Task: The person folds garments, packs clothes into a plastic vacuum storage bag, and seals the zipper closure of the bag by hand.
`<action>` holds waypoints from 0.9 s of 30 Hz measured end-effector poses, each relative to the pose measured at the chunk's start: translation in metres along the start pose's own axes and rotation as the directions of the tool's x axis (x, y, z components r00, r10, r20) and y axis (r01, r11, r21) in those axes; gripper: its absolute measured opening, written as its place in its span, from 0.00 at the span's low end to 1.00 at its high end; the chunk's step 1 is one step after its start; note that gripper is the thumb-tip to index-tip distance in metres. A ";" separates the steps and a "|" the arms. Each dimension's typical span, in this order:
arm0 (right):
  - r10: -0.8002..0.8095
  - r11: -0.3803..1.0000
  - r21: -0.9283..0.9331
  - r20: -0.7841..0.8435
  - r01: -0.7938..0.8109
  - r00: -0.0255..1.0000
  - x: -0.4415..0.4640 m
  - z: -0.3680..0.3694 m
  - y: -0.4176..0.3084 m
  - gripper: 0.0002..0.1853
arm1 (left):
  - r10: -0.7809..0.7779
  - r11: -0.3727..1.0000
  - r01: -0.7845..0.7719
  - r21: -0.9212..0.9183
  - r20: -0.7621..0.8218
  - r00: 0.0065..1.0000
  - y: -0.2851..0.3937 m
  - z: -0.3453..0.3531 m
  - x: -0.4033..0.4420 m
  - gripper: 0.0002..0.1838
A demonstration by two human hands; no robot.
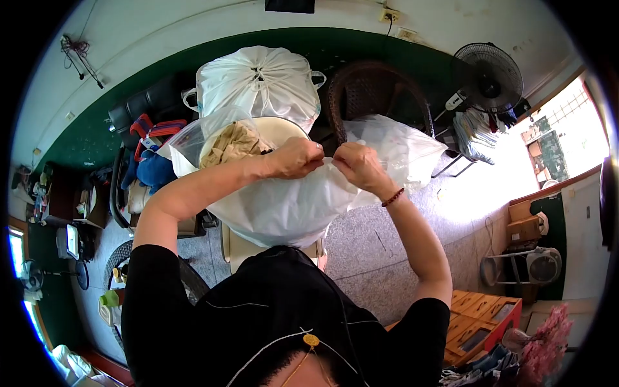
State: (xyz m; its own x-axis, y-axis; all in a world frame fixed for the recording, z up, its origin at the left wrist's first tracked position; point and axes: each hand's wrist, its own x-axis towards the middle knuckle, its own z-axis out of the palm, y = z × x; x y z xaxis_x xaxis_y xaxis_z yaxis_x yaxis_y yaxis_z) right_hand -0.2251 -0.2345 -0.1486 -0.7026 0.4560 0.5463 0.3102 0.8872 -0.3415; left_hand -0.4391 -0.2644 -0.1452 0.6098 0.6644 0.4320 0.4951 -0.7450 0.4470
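My left hand (pixel 295 158) is closed, its fingers pinching near the top edge of a large white plastic bag (pixel 277 206). Close beside it, my right hand (pixel 360 168), below a beaded bracelet (pixel 393 197), is closed on the same edge; the fingertips partly hide the plastic. The bag drapes in front of me below both hands. Left of my left hand, crumpled tan material (pixel 233 146) lies by a round cream-coloured rim (pixel 284 129), with clear plastic around it. More translucent plastic (pixel 393 145) spreads to the right of my right hand.
Behind the bag stands a full, tied white bag (pixel 258 84) with handles. A brown wicker chair (pixel 377 84) and a black fan (pixel 488 77) are at the back right. Wooden drawers (pixel 480 322) stand at lower right. A blue plush item (pixel 155 171) lies at left.
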 end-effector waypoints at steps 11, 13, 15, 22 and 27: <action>0.369 0.912 0.114 0.194 -0.394 0.909 -0.028 -0.059 0.007 0.08 | -0.201 0.975 0.218 -0.046 0.246 0.948 0.008 -0.003 0.025 0.08; 0.320 0.941 0.083 0.096 -0.327 0.943 -0.032 -0.052 0.011 0.07 | -0.197 0.973 0.221 -0.072 0.247 0.949 0.012 -0.001 0.028 0.07; 0.326 0.938 0.090 0.092 -0.334 0.941 -0.035 -0.049 0.014 0.07 | -0.110 0.981 0.134 -0.137 0.168 0.980 0.018 0.000 0.028 0.07; 0.508 0.783 0.337 0.141 -0.524 0.850 -0.047 -0.061 0.027 0.08 | -0.052 0.996 0.058 -0.069 0.096 0.994 0.010 0.007 0.025 0.07; 0.564 0.703 0.421 0.162 -0.573 0.810 -0.067 -0.061 0.039 0.07 | -0.181 0.982 0.189 -0.012 0.241 0.953 0.011 0.000 0.028 0.10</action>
State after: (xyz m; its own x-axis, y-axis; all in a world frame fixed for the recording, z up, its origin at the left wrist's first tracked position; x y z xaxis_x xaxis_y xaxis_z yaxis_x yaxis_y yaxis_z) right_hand -0.1271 -0.2263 -0.1516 -0.4980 0.8580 0.1260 0.3513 0.3324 -0.8753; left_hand -0.4166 -0.2542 -0.1280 0.6415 0.7539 0.1421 0.5939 -0.6053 0.5300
